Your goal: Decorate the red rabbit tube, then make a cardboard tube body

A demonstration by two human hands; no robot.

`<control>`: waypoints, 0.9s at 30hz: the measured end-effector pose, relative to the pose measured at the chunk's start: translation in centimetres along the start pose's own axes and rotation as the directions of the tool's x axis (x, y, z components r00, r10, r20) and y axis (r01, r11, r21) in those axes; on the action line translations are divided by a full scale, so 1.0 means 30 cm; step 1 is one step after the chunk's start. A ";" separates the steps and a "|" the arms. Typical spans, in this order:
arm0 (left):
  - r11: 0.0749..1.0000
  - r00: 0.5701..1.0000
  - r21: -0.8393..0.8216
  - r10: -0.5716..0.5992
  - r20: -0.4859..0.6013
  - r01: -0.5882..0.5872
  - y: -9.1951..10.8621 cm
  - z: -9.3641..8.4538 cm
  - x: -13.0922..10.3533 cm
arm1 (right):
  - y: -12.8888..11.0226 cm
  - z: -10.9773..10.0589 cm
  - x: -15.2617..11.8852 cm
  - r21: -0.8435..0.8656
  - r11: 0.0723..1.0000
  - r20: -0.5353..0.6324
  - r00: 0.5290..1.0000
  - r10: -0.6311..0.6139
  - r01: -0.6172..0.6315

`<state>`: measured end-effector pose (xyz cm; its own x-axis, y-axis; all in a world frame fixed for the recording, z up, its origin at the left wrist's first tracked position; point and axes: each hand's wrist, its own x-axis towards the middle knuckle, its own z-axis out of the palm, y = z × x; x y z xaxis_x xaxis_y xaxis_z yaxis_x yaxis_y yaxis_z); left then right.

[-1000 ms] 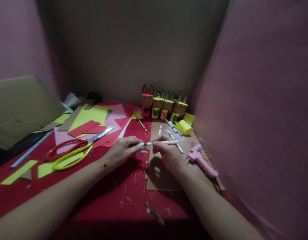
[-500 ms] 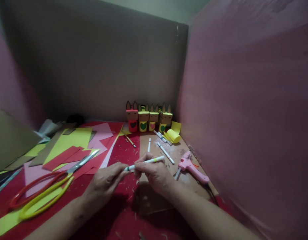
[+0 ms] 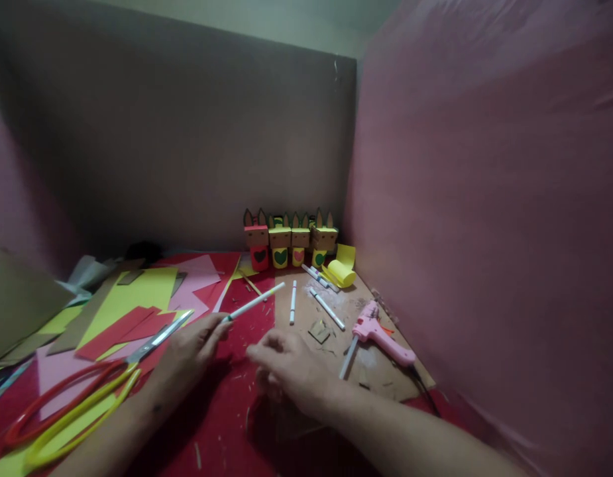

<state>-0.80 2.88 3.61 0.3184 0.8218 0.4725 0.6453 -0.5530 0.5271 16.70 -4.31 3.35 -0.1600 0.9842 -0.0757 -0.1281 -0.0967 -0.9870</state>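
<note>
My left hand is closed around the green-banded end of a slim white marker. The marker tilts up to the right, its far end in the air. My right hand is apart from the marker, over the lower edge of a cardboard sheet. Its fingers are loosely bent, with nothing visible in them. Beyond it lie a white marker and another dark-tipped marker. A small cardboard piece rests near the right hand.
Red-and-yellow-handled scissors lie on coloured paper at left. A pink glue gun rests at right by the pink wall. Several box-headed paper figures stand at the back, beside a curled yellow paper. A pencil lies behind the marker.
My right hand has let go of the marker and moved down towards me. My left hand has drawn the marker left, its far end raised. The camera view has shifted slightly.
</note>
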 end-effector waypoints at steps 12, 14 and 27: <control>0.940 0.914 0.314 -0.004 0.406 -0.135 0.128 0.109 0.053 | 0.035 0.015 -0.050 -0.688 0.328 0.546 0.760 -0.353 0.647; 0.940 0.903 0.323 -0.042 0.428 -0.109 0.163 0.117 0.073 | 0.032 0.014 -0.045 -0.688 0.295 0.563 0.745 -0.359 0.663; 0.971 0.934 0.229 -0.141 0.327 0.067 0.254 0.296 0.253 | 0.022 -0.002 -0.054 -0.630 0.290 0.623 0.692 -0.364 0.720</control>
<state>12.71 6.11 4.93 0.4334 0.8909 0.1359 0.8067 -0.4507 0.3821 16.92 -5.96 2.80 -0.6741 0.6239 0.3953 0.4642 0.7742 -0.4302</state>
